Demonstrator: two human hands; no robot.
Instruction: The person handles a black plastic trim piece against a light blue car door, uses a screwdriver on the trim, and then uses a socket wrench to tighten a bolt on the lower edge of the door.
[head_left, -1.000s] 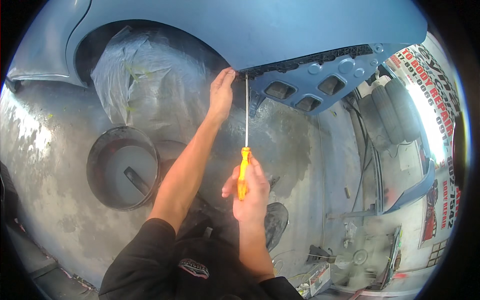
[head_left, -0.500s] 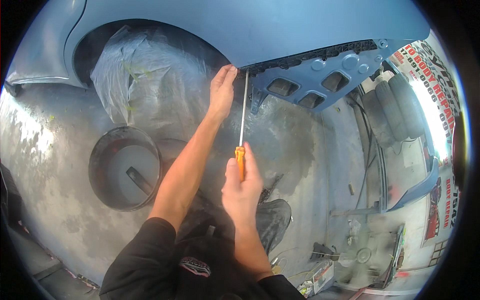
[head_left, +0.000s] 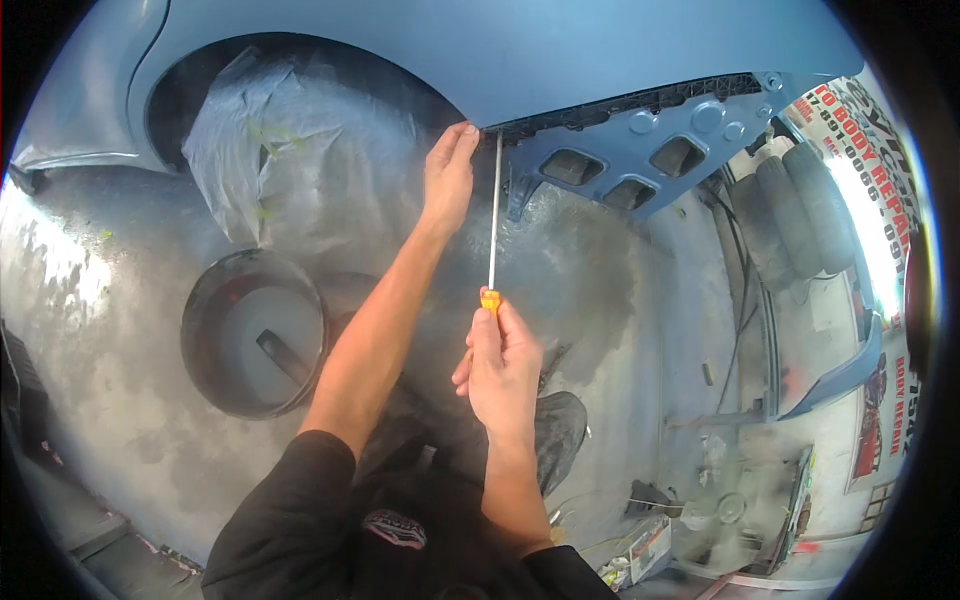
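Observation:
My right hand (head_left: 508, 370) is wrapped round the yellow-orange handle of a long screwdriver (head_left: 494, 225). Its metal shaft points away from me, and the tip meets a black plastic strip (head_left: 600, 115) along the edge of a blue car body panel (head_left: 560, 50). I cannot make out what the tip sits in. Just left of the tip, my left hand (head_left: 449, 180) pinches the panel's edge at the corner of the wheel arch, its fingertips close together. Right of the shaft, a blue metal bracket (head_left: 600, 175) with several openings hangs under the strip.
Clear plastic sheeting (head_left: 310, 150) covers the wheel. On the floor at left stands a black bucket (head_left: 205, 385) of cloudy liquid with a dark tool in it. Stacked tyres (head_left: 790, 215), a blue curved part (head_left: 835, 378) and assorted clutter line the right side.
My right hand has turned on the screwdriver handle and shifted slightly right, now covering more of it. My left hand keeps its place at the panel corner.

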